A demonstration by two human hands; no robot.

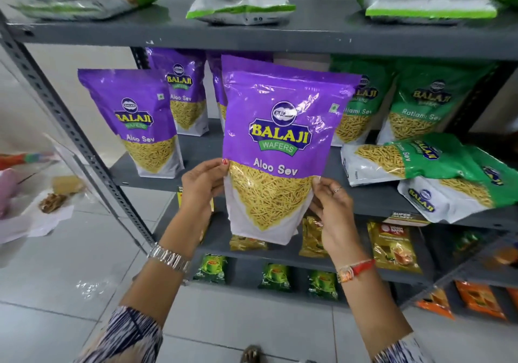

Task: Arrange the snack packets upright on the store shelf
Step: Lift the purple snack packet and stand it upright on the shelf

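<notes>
I hold a purple Aloo Sev packet [280, 149] upright in front of the middle shelf [196, 146]. My left hand [200, 187] grips its left edge and my right hand [332, 217] grips its lower right edge. Another purple packet shows right behind it. On the shelf a purple packet [134, 121] stands upright at the left front, with one more [183, 90] behind it. Green Ratlami Sev packets [420, 104] stand upright at the right. Two green packets [420, 163] lie flat at the right front of the shelf.
The top shelf [252, 34] carries stacks of white and green bags. Lower shelves hold yellow, green and orange packets [392, 247]. A grey slotted upright [64, 127] runs down the left. Paper and wrappers [42, 208] lie on the tiled floor.
</notes>
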